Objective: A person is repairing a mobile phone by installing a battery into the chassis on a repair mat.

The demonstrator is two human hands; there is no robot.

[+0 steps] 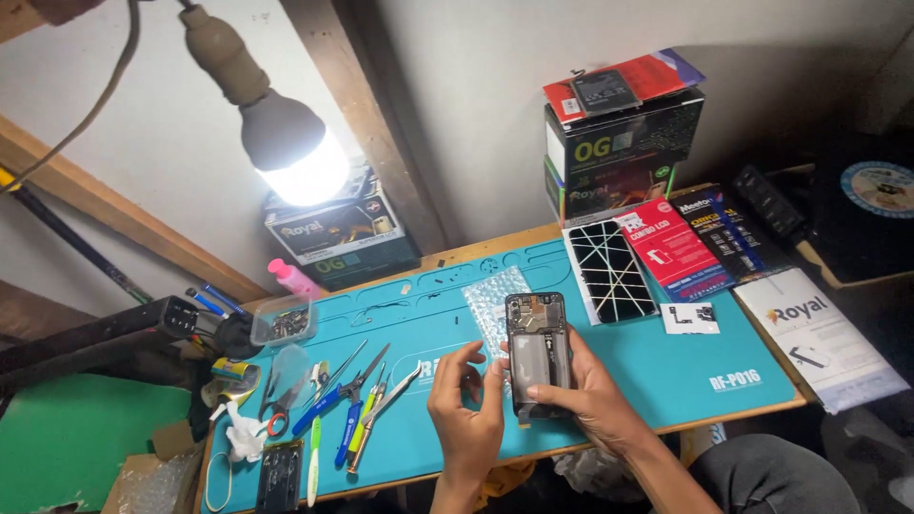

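Note:
An opened smartphone [536, 335], back cover off with its dark insides showing, stands tilted over the teal work mat [685, 366]. My right hand [592, 400] grips its lower end, fingers wrapped around the right side. My left hand [466, 409] is just left of the phone, fingertips pinched together near its lower left edge; whether they touch the phone or hold a small part I cannot tell. A piece of bubble wrap [492, 305] lies behind the phone.
Tweezers, screwdrivers and scissors [347, 405] lie on the mat's left. A small parts tray [283, 324], a pink bottle [293, 278], boxes [624, 152], a cracked screen panel [611, 271], packets [674, 249] and a white envelope [819, 338] ring the mat. A lit bulb [295, 157] hangs overhead.

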